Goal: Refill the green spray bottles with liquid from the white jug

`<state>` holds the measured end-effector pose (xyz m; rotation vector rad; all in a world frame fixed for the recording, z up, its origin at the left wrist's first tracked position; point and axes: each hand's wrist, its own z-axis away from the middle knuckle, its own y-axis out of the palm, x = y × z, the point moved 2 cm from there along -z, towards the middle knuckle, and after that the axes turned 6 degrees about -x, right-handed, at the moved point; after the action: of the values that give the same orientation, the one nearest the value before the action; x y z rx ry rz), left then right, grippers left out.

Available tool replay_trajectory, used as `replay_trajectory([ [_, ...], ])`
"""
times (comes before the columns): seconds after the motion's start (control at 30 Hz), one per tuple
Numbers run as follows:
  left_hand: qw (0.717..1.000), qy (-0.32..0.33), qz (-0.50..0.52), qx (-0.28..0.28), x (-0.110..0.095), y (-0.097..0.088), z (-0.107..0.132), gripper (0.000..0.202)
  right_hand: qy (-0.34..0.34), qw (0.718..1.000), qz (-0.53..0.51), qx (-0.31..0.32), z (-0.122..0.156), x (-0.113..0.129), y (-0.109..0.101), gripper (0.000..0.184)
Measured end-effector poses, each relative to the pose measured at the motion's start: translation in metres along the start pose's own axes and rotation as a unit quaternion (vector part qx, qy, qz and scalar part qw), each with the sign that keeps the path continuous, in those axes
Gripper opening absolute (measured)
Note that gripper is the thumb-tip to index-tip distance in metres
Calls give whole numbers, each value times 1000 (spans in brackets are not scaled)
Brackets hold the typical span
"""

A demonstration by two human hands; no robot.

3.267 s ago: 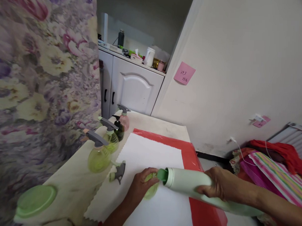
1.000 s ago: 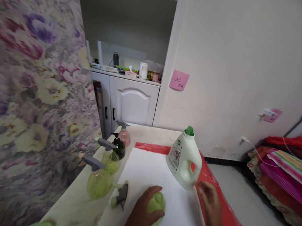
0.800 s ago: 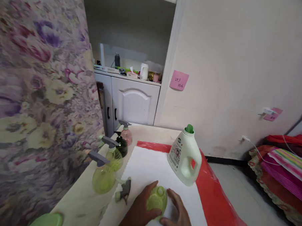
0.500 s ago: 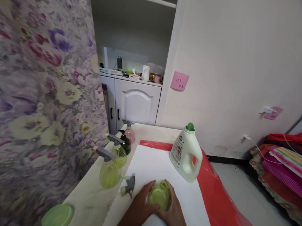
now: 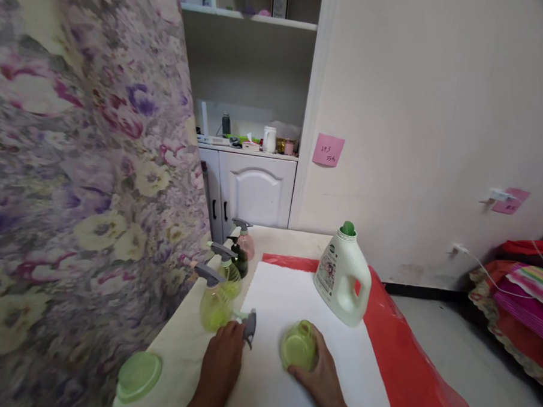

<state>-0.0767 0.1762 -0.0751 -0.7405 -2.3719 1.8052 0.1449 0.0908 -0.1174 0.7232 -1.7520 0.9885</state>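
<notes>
My right hand is closed around the side of a small yellow-green translucent spray bottle, which has no spray head on it. It is over the white sheet. To its left, my left hand has its fingers closed on a loose grey-and-green spray head; the fingers hide its lower part. Just beyond that hand stands a spray bottle with yellow-green liquid, with a second yellow-green spray bottle behind it. A large pale green detergent jug with a green spout stands farther back on the right.
A dark pump bottle and a pink spray bottle stand at the table's back left. A green lid-like round container is at the near left corner. Red plastic lies under the sheet. A floral curtain borders the left side.
My left hand has let go of the small bottle and moved left onto the loose spray head. My right hand keeps hold of the bottle. The camera view has shifted slightly left.
</notes>
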Motion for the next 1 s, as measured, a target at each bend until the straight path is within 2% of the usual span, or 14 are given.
replay_trajectory([
  [0.2, 999, -10, -47, 15, -7, 0, -1, 45, -2, 1000, 3, -4, -1, -2, 1, 83],
  [0.5, 999, 6, -53, 10, -27, -25, 1, 42, -13, 1000, -5, -19, -2, -5, 1, 84],
  [0.57, 1000, 2, -4, -10, -33, -34, -1, 39, -14, 1000, -7, -20, -2, -3, 1, 84],
  [0.67, 984, -9, 169, -63, -44, -53, -7, 28, -18, 999, -12, -26, -2, -4, 1, 85],
  [0.7, 967, -21, 242, -80, -49, -61, -9, 27, -20, 999, -11, -27, -2, -5, 2, 85],
  [0.77, 913, -64, 393, -94, -61, -77, -14, 32, -27, 999, -9, -25, -2, -7, 3, 86],
  [0.87, 783, -108, 602, -116, -84, -96, -21, 35, -39, 999, -10, -19, -3, -10, 4, 87],
  [0.93, 719, -118, 672, -133, -98, -104, -25, 34, -46, 999, -13, -16, -3, -10, 5, 87],
  [1.0, 683, -133, 702, -148, -110, -108, -28, 34, -49, 999, -17, -15, -4, -10, 5, 87],
])
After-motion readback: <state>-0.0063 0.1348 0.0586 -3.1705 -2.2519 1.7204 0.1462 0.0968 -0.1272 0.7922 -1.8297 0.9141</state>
